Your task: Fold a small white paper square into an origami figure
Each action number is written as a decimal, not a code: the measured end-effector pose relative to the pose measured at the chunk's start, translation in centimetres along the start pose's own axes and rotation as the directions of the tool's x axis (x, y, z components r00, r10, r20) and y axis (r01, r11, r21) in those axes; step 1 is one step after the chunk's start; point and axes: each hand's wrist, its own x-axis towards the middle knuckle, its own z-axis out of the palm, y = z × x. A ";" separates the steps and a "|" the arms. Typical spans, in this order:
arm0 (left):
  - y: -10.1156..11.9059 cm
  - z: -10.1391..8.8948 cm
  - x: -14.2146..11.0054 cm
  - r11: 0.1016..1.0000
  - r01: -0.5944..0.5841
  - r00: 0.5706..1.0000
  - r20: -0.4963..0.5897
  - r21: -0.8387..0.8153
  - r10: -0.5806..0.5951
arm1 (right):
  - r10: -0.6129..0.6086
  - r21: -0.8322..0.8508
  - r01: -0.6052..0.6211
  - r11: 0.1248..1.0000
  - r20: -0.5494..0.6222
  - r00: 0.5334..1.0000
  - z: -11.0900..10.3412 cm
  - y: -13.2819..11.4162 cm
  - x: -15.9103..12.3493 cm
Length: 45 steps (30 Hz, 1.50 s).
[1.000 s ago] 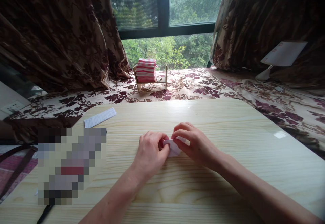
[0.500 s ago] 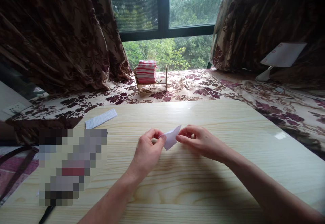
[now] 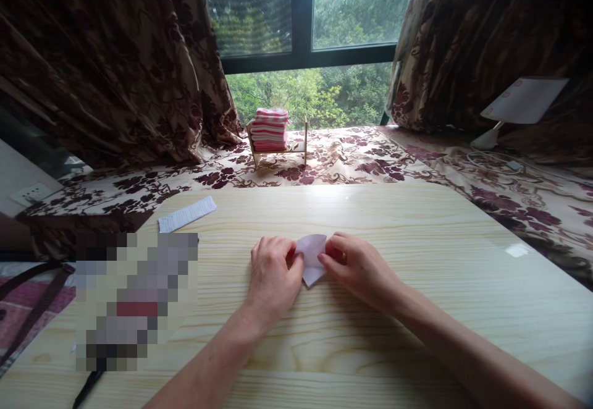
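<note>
A small piece of pale lilac paper [image 3: 312,252] is held between my two hands above the middle of the wooden table [image 3: 287,347]. It shows a crease near its lower part, with a pointed corner facing me. My left hand [image 3: 277,273] pinches the paper's left side between thumb and fingers. On the opposite side, my right hand [image 3: 354,264] grips the right edge with thumb and curled fingers. The fingertips partly cover both edges of the paper.
A strip of lined paper [image 3: 187,214] lies at the table's far left, above a blurred-out object [image 3: 136,304] with a black strap. Beyond the table, a small wooden rack [image 3: 306,140] carries folded pink-striped cloths [image 3: 270,130]. A white lamp [image 3: 525,100] stands at right.
The paper has turned and folded, so its upper part now stands up facing me. Both hands have come slightly lower, and my right fingers have closed on the right edge.
</note>
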 end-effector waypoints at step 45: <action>0.0 -2.5 0.3 0.987 -0.150 0.969 0.207 0.057 0.135 | -0.172 -0.111 0.172 0.979 0.016 0.985 0.9 -0.2 -0.3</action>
